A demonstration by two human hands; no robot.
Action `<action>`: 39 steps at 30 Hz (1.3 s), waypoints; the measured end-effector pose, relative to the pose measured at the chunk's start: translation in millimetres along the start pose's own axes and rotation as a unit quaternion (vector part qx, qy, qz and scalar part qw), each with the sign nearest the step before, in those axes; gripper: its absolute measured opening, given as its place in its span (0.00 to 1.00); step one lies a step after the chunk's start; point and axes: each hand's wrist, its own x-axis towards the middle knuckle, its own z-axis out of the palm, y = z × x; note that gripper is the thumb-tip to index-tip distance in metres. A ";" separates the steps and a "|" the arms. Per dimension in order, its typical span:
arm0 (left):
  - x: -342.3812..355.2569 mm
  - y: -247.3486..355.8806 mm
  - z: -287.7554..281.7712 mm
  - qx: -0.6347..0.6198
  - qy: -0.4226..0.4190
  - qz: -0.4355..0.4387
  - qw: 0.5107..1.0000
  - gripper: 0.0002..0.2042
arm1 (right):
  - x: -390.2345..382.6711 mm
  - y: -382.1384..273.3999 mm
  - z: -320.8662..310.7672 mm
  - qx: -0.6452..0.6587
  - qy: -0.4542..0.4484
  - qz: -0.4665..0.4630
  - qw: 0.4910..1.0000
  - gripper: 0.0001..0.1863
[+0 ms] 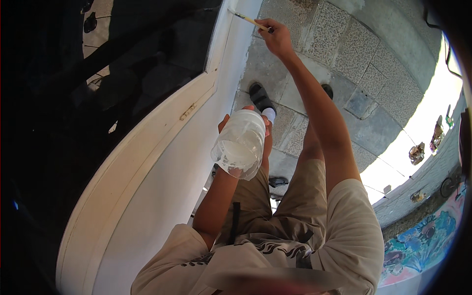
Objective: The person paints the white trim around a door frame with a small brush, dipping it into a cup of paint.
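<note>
I wear a loose, pale cream shirt, its short, wide sleeves ending above my elbows. A black print of wavy, curling strokes runs across the front, with small dark spots toward my left. Below come khaki-brown shorts, roomy in the leg, a narrow black strap hanging down their left side. My left shoe is dark, over a white sock; the right shoe, partly hidden, looks dark too.

Dark reflective window glass fills the upper left; textured grey stone paving covers the upper right, bright sunlight crossing the right side near a multicoloured painted mural at lower right.
</note>
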 end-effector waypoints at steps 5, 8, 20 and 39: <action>-2.5 -0.2 -2.5 -0.010 -0.001 -0.011 1.000 0.27 | -97.8 0.8 39.7 0.037 -0.090 0.036 0.995 0.17; -4.9 -1.1 -4.2 -0.007 0.003 -0.003 1.000 0.26 | -122.0 3.7 45.7 -0.016 -0.201 0.043 0.979 0.17; -7.0 -4.2 -9.8 -0.019 -0.023 -0.014 0.999 0.26 | 23.5 7.2 -11.8 -0.056 0.032 -0.018 0.998 0.15; -11.2 -9.8 -13.3 -0.030 -0.039 -0.019 0.999 0.27 | 58.6 24.2 -25.3 0.081 0.118 0.036 0.989 0.15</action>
